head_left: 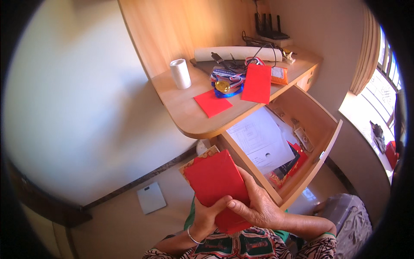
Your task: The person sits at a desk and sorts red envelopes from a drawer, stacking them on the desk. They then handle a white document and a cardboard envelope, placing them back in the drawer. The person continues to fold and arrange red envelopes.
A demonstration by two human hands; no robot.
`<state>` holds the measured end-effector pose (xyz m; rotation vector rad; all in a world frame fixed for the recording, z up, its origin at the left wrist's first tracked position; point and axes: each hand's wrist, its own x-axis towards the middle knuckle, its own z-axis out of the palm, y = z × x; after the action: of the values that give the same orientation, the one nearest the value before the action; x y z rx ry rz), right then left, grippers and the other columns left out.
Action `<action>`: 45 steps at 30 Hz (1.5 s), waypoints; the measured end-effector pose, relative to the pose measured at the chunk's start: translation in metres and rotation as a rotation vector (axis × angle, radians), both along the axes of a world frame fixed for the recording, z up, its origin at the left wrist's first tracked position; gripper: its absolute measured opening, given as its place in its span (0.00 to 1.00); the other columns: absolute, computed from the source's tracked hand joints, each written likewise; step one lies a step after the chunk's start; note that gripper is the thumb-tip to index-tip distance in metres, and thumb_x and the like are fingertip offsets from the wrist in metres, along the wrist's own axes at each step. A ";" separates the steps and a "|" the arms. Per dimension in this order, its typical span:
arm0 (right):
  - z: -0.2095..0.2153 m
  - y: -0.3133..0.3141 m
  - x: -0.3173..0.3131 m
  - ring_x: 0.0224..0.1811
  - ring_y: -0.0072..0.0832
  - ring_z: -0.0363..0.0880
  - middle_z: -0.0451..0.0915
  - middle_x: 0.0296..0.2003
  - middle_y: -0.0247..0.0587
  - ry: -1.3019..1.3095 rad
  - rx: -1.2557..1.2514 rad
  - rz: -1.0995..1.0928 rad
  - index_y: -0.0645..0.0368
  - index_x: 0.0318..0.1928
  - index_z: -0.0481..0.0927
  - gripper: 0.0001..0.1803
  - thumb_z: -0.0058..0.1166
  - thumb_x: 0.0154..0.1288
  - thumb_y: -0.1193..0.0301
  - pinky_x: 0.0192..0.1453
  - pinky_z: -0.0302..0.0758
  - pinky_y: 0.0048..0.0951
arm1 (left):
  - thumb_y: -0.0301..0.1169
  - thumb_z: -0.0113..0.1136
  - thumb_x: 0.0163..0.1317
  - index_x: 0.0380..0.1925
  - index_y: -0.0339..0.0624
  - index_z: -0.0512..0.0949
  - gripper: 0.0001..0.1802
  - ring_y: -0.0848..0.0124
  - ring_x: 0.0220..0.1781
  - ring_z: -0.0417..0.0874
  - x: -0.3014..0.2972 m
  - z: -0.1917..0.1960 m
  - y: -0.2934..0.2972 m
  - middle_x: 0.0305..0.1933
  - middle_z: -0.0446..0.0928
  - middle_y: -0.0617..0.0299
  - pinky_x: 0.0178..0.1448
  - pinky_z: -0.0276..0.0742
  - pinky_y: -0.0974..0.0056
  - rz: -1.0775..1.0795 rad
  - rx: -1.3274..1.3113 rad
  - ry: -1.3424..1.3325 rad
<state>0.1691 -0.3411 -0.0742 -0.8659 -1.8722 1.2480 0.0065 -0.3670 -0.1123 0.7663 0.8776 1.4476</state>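
Both of my hands hold a stack of red envelopes (214,177) in front of my body, near the open drawer. My left hand (208,216) grips the lower left side, its thumb across the front. My right hand (258,203) wraps the right side, its thumb also on the front. A gold-patterned edge sticks out behind the stack at the upper left. The open drawer (330,142) contains white printed papers (258,142) and several red and black items. On the desktop lie two more red envelopes, one flat (212,103) and one over the clutter (257,84).
The wooden desk (161,88) bears a white cylinder (180,74), a gold medal (222,86) with ribbon, an orange packet (279,76), a long white roll (254,54), cables and a black router (269,28). A flat scale-like panel (151,198) lies on the floor. A window is at right.
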 end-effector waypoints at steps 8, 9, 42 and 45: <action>0.019 0.016 -0.009 0.62 0.51 0.72 0.69 0.60 0.66 -0.100 -0.037 0.108 0.62 0.73 0.46 0.45 0.51 0.70 0.49 0.65 0.70 0.45 | 0.24 0.67 0.58 0.57 0.36 0.69 0.27 0.66 0.51 0.81 -0.011 0.002 0.008 0.51 0.77 0.56 0.54 0.80 0.62 0.062 -0.016 -0.209; 0.019 0.019 -0.011 0.63 0.50 0.71 0.68 0.60 0.65 -0.119 -0.022 0.125 0.62 0.73 0.46 0.45 0.51 0.70 0.48 0.65 0.70 0.44 | 0.24 0.65 0.59 0.57 0.36 0.69 0.26 0.66 0.51 0.81 -0.016 0.004 0.011 0.50 0.77 0.56 0.55 0.80 0.61 0.096 -0.037 -0.234; 0.000 0.250 -0.055 0.58 0.39 0.74 0.79 0.52 0.42 -0.504 0.854 -0.231 0.54 0.47 0.83 0.13 0.52 0.66 0.65 0.64 0.68 0.42 | 0.33 0.62 0.64 0.60 0.41 0.67 0.26 0.65 0.53 0.78 -0.084 0.047 0.089 0.52 0.76 0.58 0.58 0.75 0.58 0.373 0.342 -0.117; 0.001 0.262 -0.042 0.56 0.38 0.76 0.80 0.50 0.41 -0.493 0.837 -0.301 0.55 0.44 0.84 0.12 0.51 0.65 0.67 0.62 0.70 0.40 | 0.32 0.62 0.64 0.59 0.40 0.68 0.25 0.65 0.54 0.78 -0.087 0.050 0.107 0.53 0.76 0.59 0.59 0.75 0.57 0.349 0.352 -0.109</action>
<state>0.1271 -0.0787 -0.0732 -0.9572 -2.2412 0.0025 -0.0807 -0.2597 -0.0622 0.8090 0.7035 1.9700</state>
